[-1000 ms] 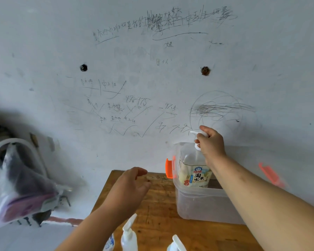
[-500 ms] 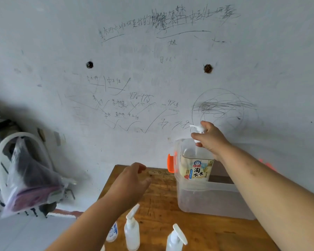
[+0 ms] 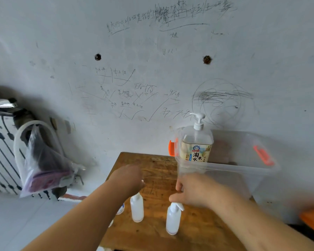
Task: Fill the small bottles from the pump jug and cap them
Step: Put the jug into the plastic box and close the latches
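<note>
left hand (image 3: 129,176): motion-blurred, fingers unreadable
right hand (image 3: 194,189): blurred, grip unclear
third bottle (image 3: 121,209), 7 o'clock: mostly behind forearm (image 3: 98,205)
pump jug (image 3: 196,144): base behind cloudy bin (image 3: 225,167) wall

The table (image 3: 158,169) was scratched, matt wood. On it, the bottles (image 3: 137,209) were frosted plastic; the bin (image 3: 225,167) and jug (image 3: 196,140) were clear, glossy plastic.

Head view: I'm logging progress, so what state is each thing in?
Pump jug: upright in bin, untouched.
Bin: open, no lid.
Middle bottle: upright, top on.
Right bottle: upright, top on.
Left hand: hovering, holding nothing.
Right hand: on right bottle's top, grip unclear.
</note>
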The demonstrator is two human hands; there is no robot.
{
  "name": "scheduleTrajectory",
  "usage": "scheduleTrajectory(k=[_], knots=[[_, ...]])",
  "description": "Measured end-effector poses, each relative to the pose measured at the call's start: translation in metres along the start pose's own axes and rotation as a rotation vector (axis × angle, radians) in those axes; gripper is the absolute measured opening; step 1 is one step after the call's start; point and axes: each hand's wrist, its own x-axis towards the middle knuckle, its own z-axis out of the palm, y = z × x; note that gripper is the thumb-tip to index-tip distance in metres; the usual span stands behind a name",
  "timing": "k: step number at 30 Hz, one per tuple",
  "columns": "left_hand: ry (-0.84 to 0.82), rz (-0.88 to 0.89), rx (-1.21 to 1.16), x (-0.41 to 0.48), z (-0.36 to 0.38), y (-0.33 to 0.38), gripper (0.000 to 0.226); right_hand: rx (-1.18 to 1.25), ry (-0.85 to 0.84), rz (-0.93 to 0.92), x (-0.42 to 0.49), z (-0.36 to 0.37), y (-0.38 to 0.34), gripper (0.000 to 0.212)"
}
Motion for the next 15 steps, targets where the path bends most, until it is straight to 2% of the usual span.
scheduleTrajectory(k=[5,11,15], knots=[[-0.014,-0.059,0.060,0.000,0.013,0.002,0.027,0.043,0.077,0.044,0.001,0.031,-0.001,0.027],[-0.037,-0.017,0.134,0.000,0.007,0.014,0.020,0.036,0.171,0.041,0.002,0.034,0.008,0.019],[0.118,0.073,0.081,0.007,-0.035,0.034,0.015,0.143,0.306,0.016,-0.013,-0.001,0.018,0.014]])
